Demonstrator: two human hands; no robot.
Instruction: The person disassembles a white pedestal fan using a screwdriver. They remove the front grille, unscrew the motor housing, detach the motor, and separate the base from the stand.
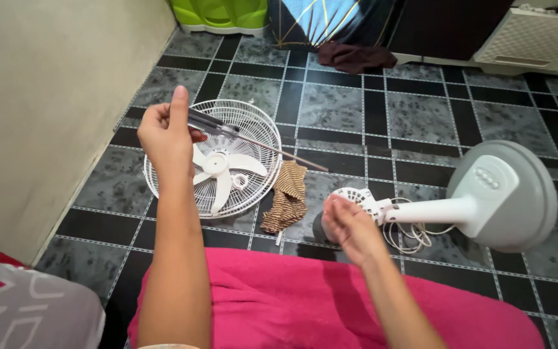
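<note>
- Fingers (163, 119) of the left hand (166, 139) are clenched around a screwdriver (227, 131), held up over the fan grille (214, 158).
- Fan motor (356, 197) is cupped loosely by the right hand (350, 226), on the tiled floor (421, 116).
- Screwdriver tip should be kept straight.

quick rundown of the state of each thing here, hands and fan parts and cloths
left hand: raised, closed around a screwdriver
screwdriver: held level, shaft pointing right
right hand: on the motor head, grip unclear
fan stand: lying on its side, grille and blade off
motor head: bare
fan grille: flat on the floor, blade inside
fan blade: detached
striped cloth: crumpled
cord: loosely coiled
</note>
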